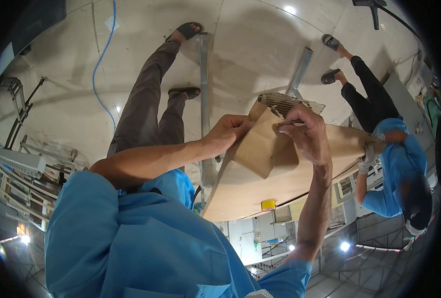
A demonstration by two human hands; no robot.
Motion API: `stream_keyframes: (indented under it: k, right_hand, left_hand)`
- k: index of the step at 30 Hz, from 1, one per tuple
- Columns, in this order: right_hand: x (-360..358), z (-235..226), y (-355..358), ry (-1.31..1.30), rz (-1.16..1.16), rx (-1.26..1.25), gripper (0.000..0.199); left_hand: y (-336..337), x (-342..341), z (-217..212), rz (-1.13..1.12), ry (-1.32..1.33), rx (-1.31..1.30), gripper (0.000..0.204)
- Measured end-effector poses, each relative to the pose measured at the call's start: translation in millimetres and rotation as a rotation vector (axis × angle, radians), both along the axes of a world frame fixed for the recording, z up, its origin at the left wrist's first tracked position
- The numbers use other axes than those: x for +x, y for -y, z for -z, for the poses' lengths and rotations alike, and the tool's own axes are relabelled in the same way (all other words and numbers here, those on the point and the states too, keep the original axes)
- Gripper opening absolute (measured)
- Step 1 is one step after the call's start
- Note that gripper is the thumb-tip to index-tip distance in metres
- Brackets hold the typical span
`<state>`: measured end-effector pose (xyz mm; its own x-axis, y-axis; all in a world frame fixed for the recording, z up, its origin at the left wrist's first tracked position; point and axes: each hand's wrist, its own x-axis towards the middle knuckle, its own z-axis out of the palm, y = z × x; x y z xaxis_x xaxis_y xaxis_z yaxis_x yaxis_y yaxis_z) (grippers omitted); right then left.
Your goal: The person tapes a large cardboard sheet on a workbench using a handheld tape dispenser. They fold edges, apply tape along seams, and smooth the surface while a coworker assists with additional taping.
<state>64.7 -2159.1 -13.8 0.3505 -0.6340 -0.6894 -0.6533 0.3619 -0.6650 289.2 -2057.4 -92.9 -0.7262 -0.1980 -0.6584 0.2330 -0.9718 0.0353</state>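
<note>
A folded sheet of brown paper [257, 144] hangs between my two hands, above a pale wooden board [253, 191]. My left hand [226, 133] pinches its left edge. At its upper right, my right hand [307, 131] is closed with thumb and fingers on the sheet's edge. A ridged, torn-edged piece that looks like corrugated cardboard [282, 102] shows just beyond the paper; whether my right fingers touch it too, I cannot tell. On the board's near side lies a small yellow block-like object [268, 205], nearest my right forearm.
To the right, a co-worker in a blue shirt [398, 166] has a gloved hand [367, 159] at the board's far end. Metal legs [204, 99] stand on the light floor. A blue hose [97, 69] runs across the floor at left, near metal frames [24, 107].
</note>
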Motion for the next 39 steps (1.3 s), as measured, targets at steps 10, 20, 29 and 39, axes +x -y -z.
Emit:
stream_keyframes:
  k: [10,20,29,39]
  right_hand:
    - [5.1,-0.3,-6.8,-0.012,0.056,-0.059,0.02]
    - [7.0,18.9,-18.8,-0.083,-0.003,-0.293,0.022]
    - [36.3,-72.1,-109.0,-0.74,0.456,-0.903,0.072]
    - [94.1,7.8,-191.9,-0.808,0.393,-0.443,0.092]
  left_hand:
    - [13.1,-18.9,2.3,-0.236,0.056,-0.157,0.04]
    - [38.7,8.0,-15.7,0.192,0.013,-0.459,0.037]
    - [22.9,-10.5,-22.2,0.059,0.215,-0.314,0.03]
    - [21.7,16.2,-15.0,0.011,0.108,-0.158,0.05]
